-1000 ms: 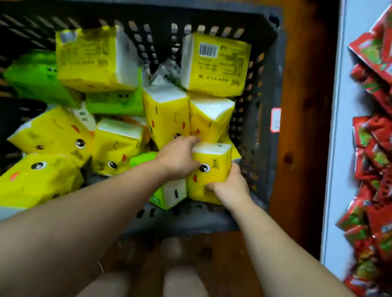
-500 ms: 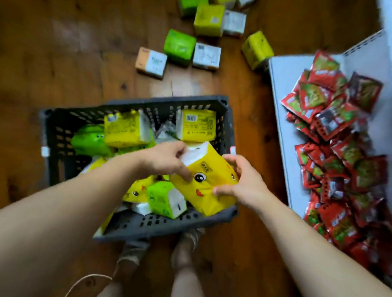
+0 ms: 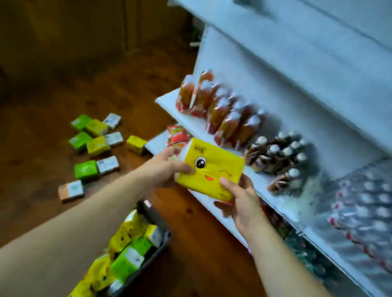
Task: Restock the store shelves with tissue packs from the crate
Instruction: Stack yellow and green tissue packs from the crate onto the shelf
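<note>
Pack (image 3: 214, 170): soft square yellow film | left grip (image 3: 164, 169), right grip (image 3: 242, 205) clamped on it

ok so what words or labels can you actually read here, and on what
No text can be read in this picture.
Small logo box on the yellow tissue pack: too small to read.
White labels on the loose packs on the floor: blurred.
Labels on the bottles on the shelf: blurred.
</note>
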`<state>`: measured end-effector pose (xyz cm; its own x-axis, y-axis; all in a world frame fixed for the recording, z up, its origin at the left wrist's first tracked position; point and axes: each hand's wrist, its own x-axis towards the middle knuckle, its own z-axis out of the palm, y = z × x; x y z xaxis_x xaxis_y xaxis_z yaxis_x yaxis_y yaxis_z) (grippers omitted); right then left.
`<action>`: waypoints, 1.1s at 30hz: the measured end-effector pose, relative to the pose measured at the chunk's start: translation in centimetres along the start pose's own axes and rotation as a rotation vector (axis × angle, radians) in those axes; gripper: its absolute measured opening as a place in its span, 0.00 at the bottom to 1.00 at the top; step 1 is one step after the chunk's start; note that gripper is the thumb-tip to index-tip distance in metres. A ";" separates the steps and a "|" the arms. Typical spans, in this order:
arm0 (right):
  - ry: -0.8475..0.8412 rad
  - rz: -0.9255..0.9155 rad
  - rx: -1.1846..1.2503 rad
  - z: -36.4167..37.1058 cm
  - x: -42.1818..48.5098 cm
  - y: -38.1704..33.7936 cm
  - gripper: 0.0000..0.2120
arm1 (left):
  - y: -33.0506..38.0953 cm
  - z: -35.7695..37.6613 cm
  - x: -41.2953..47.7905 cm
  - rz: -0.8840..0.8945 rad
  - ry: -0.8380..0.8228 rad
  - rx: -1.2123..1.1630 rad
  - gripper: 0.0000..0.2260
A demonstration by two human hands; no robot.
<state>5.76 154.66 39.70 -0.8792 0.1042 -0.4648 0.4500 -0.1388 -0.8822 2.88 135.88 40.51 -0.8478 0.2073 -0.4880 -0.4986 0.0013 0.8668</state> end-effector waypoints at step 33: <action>1.036 -0.474 0.421 -74.2 -25.8 -13.8 0.11 | 8.0 84.3 -5.8 0.328 -0.896 0.404 0.15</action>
<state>33.88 226.91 58.27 -0.3149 0.9424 -0.1127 -0.1375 -0.1628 -0.9770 19.05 217.14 58.91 -0.4038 0.9082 -0.1101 -0.0292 0.1075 0.9938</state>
